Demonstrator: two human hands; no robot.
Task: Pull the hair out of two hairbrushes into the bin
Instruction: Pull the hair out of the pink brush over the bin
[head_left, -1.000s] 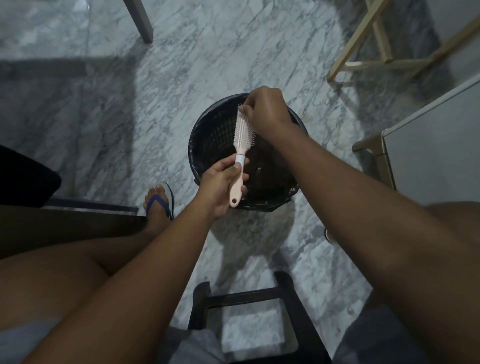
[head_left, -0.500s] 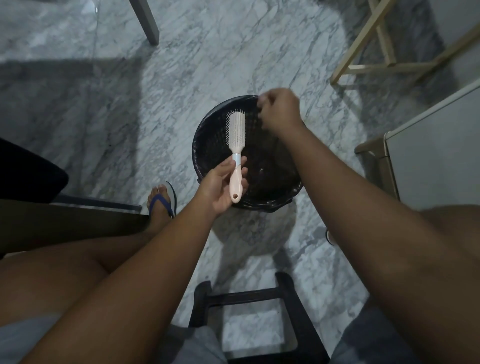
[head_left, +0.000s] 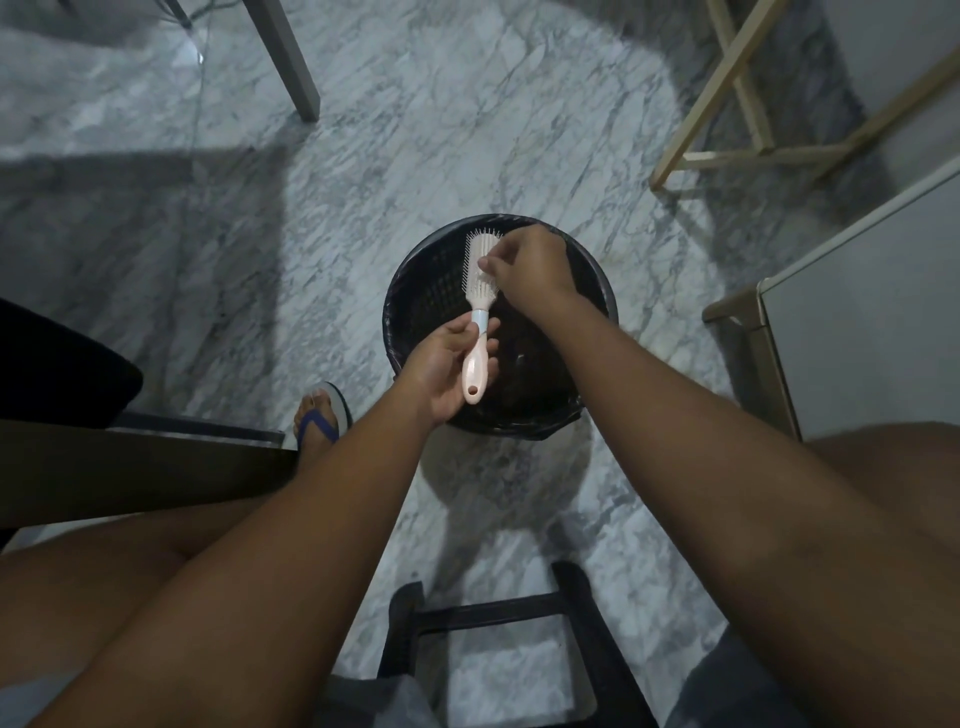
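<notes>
holding the hairbrush (head_left: 478, 306) by its pink handle, the left hand (head_left: 441, 366) has thumb and fingers wrapped round the grip, bristles turned up toward the camera. the brush hangs directly over the open mouth of the black bin (head_left: 415, 306), not touching the rim.

key relation: the long axis of the brush runs away from the person, handle end near, head far. the bristled head therefore lies beyond the left hand's grip, over the far half of the bin. the right hand (head_left: 532, 265) is the nearer one to that head, coming in from the brush's right side.

right hand: fingers curled, tips set against the right edge of the bristles near mid-head. whether a strand of hair is pinched between them cannot be told; any hair is too fine and the light too dim.

change from half a second ago: the right hand then stood clear of the brush, off to its right above the bin and blurred. it is now back on the bristles. left hand grip and brush heading are much the same.

judgement: next pull should travel outward, off the bristle tips, with release over the bin.

only one brush is in view.
</notes>
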